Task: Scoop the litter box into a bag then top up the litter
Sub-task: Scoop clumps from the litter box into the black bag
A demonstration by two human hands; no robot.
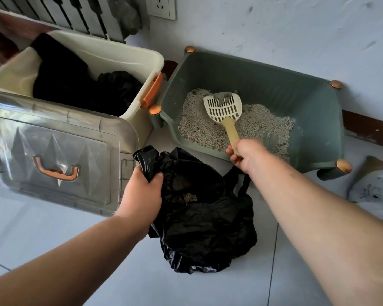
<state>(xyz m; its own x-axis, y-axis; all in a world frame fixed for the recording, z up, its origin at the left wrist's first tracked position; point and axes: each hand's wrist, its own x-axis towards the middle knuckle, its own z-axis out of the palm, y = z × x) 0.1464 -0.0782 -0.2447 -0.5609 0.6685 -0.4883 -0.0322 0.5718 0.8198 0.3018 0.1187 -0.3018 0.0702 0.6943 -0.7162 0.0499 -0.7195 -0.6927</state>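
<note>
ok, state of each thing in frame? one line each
litter box: uncovered, partly filled
scoop: in right hand, clumps on it
black bag: on floor, held open by left hand
storage bin: open
lid: off, leaning against bin

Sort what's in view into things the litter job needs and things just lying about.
In use: green plastic litter box; grey litter; slotted white scoop with tan handle, held in right hand; black plastic bag, held open by left hand.

Lying about: cream storage bin; its clear lid; wall socket.
</note>
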